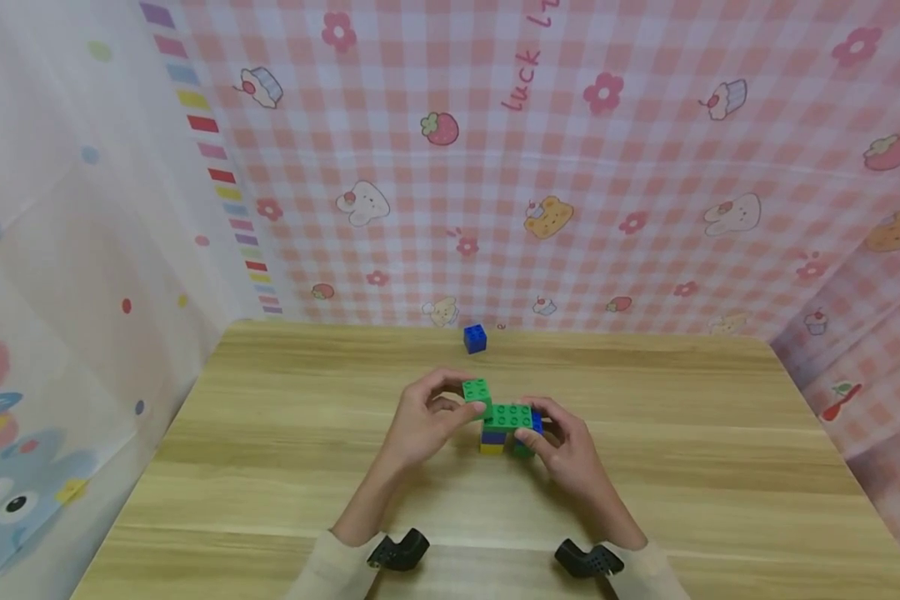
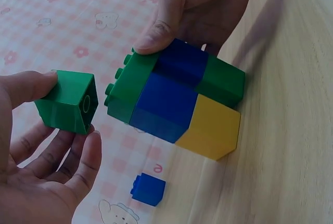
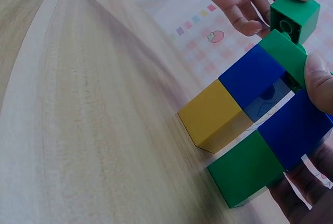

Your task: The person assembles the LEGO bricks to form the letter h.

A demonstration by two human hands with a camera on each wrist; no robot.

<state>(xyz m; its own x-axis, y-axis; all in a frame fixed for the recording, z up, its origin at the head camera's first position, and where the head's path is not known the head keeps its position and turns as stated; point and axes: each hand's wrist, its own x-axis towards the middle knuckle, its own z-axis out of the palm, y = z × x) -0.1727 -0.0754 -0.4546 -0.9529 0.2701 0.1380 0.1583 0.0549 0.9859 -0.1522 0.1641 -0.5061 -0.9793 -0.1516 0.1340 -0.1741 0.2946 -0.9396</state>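
Observation:
Between its thumb and fingers, my left hand (image 1: 423, 427) pinches a small square green brick (image 1: 476, 389). In the left wrist view a gap shows between this brick and the studs of a long green brick (image 2: 132, 83). That long brick bridges two stacks: a blue brick (image 2: 164, 107) on a yellow brick (image 2: 210, 128), and another blue brick (image 3: 294, 128) on a green brick (image 3: 245, 169). My right hand (image 1: 567, 446) grips the right end of this build, its thumb at the long brick and its fingers around the far side of the blue-and-green stack.
A loose blue brick (image 1: 476, 339) stands near the back edge of the wooden table (image 1: 307, 475), beyond the build. Behind the table hangs a pink checked cloth (image 1: 487, 183), and a pale patterned cloth (image 1: 67, 250) hangs at the left.

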